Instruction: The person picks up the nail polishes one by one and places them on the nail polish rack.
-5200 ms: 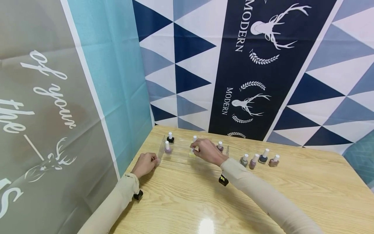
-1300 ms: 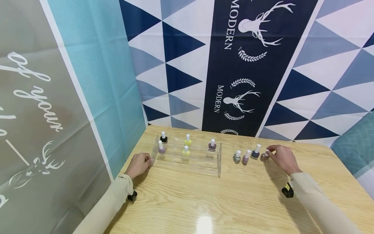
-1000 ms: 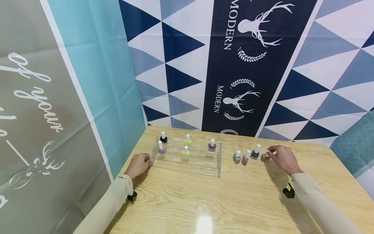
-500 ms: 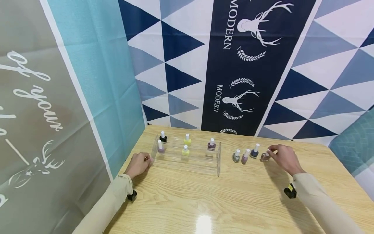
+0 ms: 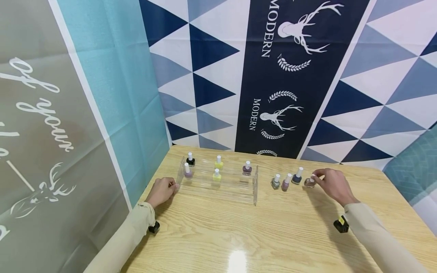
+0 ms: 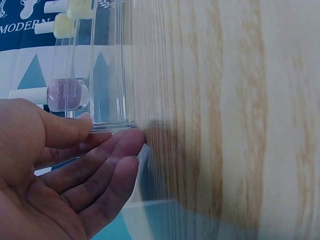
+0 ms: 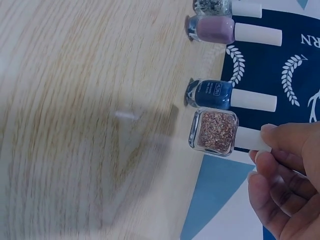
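A clear stepped display rack (image 5: pixel 255 187) stands on the table, its left end panel pinched between the thumb and fingers of my left hand (image 5: pixel 161 192). On its tiers are a black nail polish (image 5: pixel 190 162), a lilac one (image 5: pixel 188 174), two yellow ones and a dark purple one (image 5: pixel 247 169). Far to the right, my right hand (image 5: pixel 336 184) pinches the white cap of a glittery rose-brown nail polish (image 7: pixel 216 131). This bottle is upright; whether its base touches the table is hard to tell.
Left of the glitter bottle stand a dark blue polish (image 5: pixel 297 178), a mauve one (image 5: pixel 285 184) and a silver-grey one (image 5: pixel 275 183). Printed cloth (image 5: pixel 218 76) hangs behind the table and along its left side. Bare wood (image 5: pixel 239 231) lies in front of the rack.
Since the oldest frame, my right hand has left a yellow bottle on the rack's lower tier and moved right to the glitter polish's cap. Over the last second both hands stay almost still.
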Demonstrator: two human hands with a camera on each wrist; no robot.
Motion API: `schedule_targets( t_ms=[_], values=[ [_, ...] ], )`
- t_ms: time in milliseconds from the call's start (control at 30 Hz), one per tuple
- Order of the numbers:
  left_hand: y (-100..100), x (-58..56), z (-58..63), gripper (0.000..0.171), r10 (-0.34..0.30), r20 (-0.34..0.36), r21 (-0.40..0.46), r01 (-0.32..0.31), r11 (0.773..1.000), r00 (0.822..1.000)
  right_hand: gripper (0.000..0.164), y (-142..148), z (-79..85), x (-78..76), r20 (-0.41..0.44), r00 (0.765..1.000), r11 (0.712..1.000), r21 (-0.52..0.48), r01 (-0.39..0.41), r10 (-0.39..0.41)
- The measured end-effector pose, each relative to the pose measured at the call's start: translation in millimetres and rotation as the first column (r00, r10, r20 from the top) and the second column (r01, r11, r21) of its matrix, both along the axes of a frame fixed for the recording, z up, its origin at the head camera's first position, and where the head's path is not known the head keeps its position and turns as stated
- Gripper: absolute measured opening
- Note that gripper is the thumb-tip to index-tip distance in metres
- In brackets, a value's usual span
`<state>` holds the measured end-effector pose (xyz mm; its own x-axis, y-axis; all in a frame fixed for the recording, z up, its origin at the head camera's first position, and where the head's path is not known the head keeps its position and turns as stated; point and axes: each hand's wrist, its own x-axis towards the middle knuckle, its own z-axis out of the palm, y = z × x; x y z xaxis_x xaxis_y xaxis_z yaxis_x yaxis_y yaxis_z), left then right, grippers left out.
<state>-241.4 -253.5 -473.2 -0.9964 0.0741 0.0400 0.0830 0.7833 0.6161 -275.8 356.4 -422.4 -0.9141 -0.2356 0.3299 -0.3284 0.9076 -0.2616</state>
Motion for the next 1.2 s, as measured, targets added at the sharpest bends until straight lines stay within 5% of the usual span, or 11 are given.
schedule_targets(
  t_ms=[1200],
  values=[
    [0, 0.0, -0.2, 0.025, 0.011, 0.003, 0.004, -0.011, 1.000, 1.000, 0.008, -23, 20.9, 24.7, 0.017, 0.998, 0.998, 0.021, -0.066, 0.066]
  ],
)
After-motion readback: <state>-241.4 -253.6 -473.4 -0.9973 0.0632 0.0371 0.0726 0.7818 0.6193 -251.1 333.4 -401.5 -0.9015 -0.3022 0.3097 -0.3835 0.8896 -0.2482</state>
